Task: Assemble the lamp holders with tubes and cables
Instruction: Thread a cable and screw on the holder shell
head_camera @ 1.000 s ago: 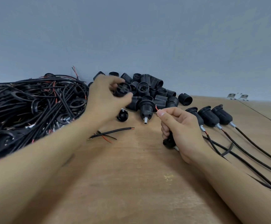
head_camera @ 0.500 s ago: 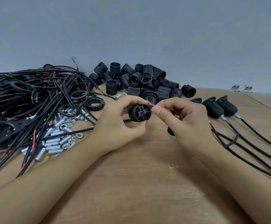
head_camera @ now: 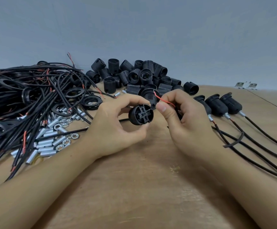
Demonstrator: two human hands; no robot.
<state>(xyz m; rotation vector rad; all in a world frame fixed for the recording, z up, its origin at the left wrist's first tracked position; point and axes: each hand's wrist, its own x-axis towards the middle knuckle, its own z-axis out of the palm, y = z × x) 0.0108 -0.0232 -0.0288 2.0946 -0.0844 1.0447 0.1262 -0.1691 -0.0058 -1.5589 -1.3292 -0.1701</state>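
Lamp holder [head_camera: 141,115] | pinched in left grip [head_camera: 116,128] | right grip [head_camera: 182,119] pinches red wire [head_camera: 165,101]

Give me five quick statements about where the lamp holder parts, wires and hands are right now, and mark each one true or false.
1. The left hand holds a round black holder insert. True.
2. The right hand pinches a blue wire. False: the red wire.
3. Three finished holders with cables lie to the right. True.
4. The metal tubes are stacked on the right. False: they lie loose on the left, by the cable pile.
5. The threaded black sleeves are heaped behind the hands. True.
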